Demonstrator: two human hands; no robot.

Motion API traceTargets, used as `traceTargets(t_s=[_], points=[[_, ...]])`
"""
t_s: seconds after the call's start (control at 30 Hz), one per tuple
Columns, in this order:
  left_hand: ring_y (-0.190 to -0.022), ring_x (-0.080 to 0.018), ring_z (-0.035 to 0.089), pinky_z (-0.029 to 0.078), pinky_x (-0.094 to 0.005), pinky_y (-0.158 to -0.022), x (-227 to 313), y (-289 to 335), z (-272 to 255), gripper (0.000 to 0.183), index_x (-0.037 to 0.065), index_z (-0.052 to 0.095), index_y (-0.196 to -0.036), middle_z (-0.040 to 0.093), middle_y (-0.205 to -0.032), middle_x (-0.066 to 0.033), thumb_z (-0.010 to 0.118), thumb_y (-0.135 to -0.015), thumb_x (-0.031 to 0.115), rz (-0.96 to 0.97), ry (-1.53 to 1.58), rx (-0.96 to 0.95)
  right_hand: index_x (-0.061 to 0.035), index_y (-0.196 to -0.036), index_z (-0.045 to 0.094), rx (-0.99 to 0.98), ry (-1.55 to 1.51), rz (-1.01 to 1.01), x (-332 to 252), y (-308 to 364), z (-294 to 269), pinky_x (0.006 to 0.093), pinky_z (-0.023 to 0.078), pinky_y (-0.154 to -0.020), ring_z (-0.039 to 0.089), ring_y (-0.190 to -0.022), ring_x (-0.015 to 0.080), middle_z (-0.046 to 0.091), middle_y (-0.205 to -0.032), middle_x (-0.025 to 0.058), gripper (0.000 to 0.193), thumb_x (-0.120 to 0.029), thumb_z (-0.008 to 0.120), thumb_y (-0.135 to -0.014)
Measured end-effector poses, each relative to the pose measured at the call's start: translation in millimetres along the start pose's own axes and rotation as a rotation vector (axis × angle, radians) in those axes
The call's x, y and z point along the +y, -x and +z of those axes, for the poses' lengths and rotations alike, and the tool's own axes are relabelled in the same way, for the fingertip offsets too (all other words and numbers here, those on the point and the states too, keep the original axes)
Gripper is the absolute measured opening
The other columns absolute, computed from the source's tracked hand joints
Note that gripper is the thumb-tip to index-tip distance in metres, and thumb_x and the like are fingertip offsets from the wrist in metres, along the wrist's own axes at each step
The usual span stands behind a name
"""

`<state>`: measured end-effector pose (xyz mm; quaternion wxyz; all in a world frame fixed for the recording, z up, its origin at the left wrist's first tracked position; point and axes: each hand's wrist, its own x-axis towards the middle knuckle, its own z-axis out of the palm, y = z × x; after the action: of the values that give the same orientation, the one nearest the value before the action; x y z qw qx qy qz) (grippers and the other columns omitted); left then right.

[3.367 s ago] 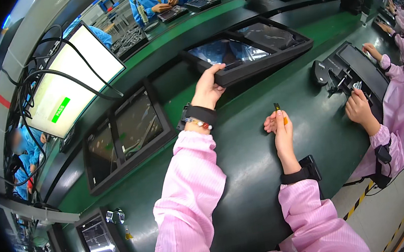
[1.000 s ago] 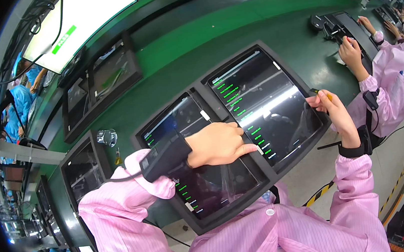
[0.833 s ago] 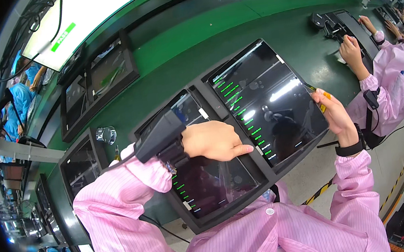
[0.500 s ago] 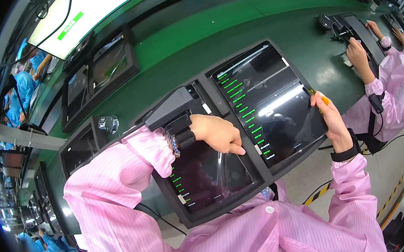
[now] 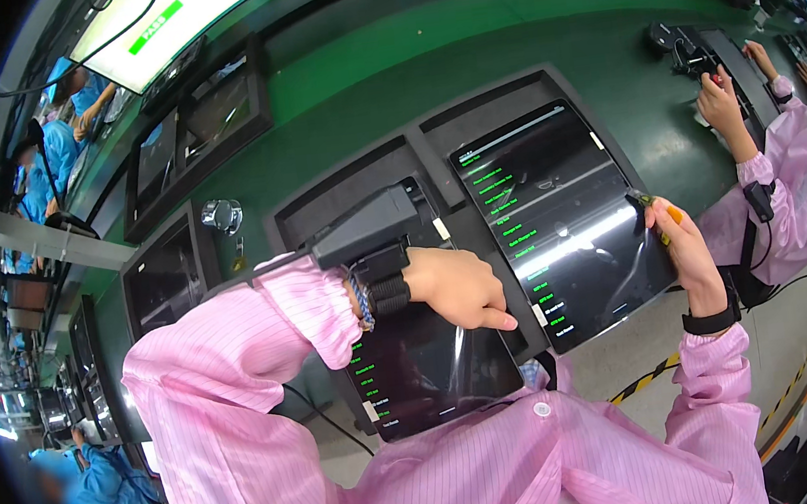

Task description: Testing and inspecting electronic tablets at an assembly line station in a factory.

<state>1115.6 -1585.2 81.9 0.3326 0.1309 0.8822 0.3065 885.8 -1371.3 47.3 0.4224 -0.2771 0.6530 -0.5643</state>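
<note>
Left tablet (image 5: pixel 427 375) lies toward the near side of the black tray (image 5: pixel 476 120), screen lit with green lines, while the left hand (image 5: pixel 464 290) spans its right part, fingers curled, thumb out; whether it grips anything underneath, I cannot tell. The right tablet (image 5: pixel 572 231), also lit and listing, sits toward the near side of the right compartment, with the right hand at its right edge (image 5: pixel 682 243) pinching a yellow-and-black tool (image 5: pixel 659 218). Seemingly, 2 of 2 screens are up, but 0 tablets are fully out, and what remains is unclear.

black trays (image 5: pixel 496 105) lie on the green bench (image 5: pixel 346 108).
</note>
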Motion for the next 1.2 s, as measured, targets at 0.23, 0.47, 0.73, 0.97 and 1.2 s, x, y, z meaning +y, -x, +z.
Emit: traceTargets(t_s=[0.23, 0.47, 0.73, 0.97, 1.2], points=[[-0.091, -0.0291, 0.056, 0.042, -0.0384, -0.08, 70.2, 72.2, 5.3, 0.031, 0.002, 0.058, -0.095, 0.059, -0.099, -0.0112, 0.058, -0.084, 0.031, -0.016, -0.152, 0.822, -0.005, -0.079, 0.048, 0.146, 0.191, -0.431, 0.0, 28.1, 3.0, 0.0251, 0.038, -0.07, 0.048, -0.073, 0.0088, 0.051, -0.081, 0.0022, 0.029, -0.024, 0.037, -0.098], [-0.089, -0.025, 0.057, 0.042, -0.034, -0.073, 137.8, 132.1, 117.4, 0.032, 0.004, 0.06, -0.1, 0.061, -0.099, -0.0084, 0.065, -0.077, 0.025, -0.383, -0.003, 0.985, -0.0041, -0.072, 0.05, 0.248, 0.026, -0.169, 26.6, 126.3, 44.0, 0.018, 0.019, -0.042, 0.031, -0.045, 0.0021, 0.041, -0.057, -0.0034, 0.03, -0.024, 0.043, -0.093], [-0.091, -0.0281, 0.058, 0.043, -0.0355, -0.076, 128.5, 83.9, 161.1, 0.034, 0.002, 0.061, -0.097, 0.062, -0.1, -0.01, 0.064, -0.077, 0.03, -0.256, -0.001, 1.034, 0.0031, -0.072, 0.064, -0.188, -0.05, -0.056, 83.4, 163.8, 146.8, 0.022, 0.034, -0.044, 0.047, -0.047, 0.0068, 0.06, -0.059, 0.0048, 0.026, -0.013, 0.051, -0.088], [-0.09, -0.0271, 0.058, 0.043, -0.0354, -0.074, 134.0, 83.3, 162.5, 0.039, 0.002, 0.06, -0.098, 0.061, -0.099, -0.0099, 0.067, -0.073, 0.03, -0.163, -0.066, 1.043, 0.0032, -0.078, 0.065, -0.102, -0.112, -0.192, 97.2, 161.0, 176.7, 0.0225, 0.031, -0.045, 0.04, -0.046, 0.0057, 0.046, -0.052, 0.0006, 0.025, -0.012, 0.048, -0.088], [-0.091, -0.0255, 0.057, 0.042, -0.0347, -0.073, 136.3, 82.0, 170.5, 0.039, 0.001, 0.059, -0.099, 0.059, -0.1, -0.0092, 0.069, -0.069, 0.024, -0.184, -0.051, 1.082, 0.003, -0.078, 0.063, -0.112, -0.21, -0.201, 105.2, 158.4, 183.5, 0.0215, 0.028, -0.045, 0.036, -0.046, 0.0046, 0.041, -0.051, -0.0019, 0.029, -0.015, 0.045, -0.092]])
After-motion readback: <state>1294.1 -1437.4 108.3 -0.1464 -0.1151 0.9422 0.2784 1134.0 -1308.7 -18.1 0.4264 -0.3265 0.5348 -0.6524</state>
